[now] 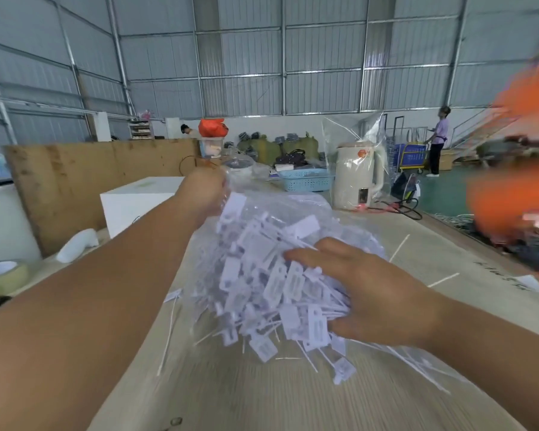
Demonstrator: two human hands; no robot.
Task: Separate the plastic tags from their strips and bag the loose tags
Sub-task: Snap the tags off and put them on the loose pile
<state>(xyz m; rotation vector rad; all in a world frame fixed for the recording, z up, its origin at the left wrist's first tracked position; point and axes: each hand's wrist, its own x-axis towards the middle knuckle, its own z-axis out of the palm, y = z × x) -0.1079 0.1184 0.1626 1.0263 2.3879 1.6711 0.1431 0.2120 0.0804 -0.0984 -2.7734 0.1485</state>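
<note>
A clear plastic bag point(262, 209) full of white plastic tags point(268, 275) lies on the wooden table point(262, 399). My left hand point(204, 191) grips the bag's gathered top and holds it up at the far side. My right hand point(371, 290) lies on the near right side of the bag with fingers spread, pressing against the heap of tags. Several tags with thin tails spill out at the bag's lower end point(343, 368) onto the table. The picture is blurred by motion.
A white box point(137, 200) stands to the left, with a tape roll point(0, 275) and a white bottle point(78, 244) nearer. A cream kettle point(358, 178) and blue basket point(305, 178) stand behind. Blurred orange things point(517, 194) fill the right edge. A person point(439, 141) stands far back.
</note>
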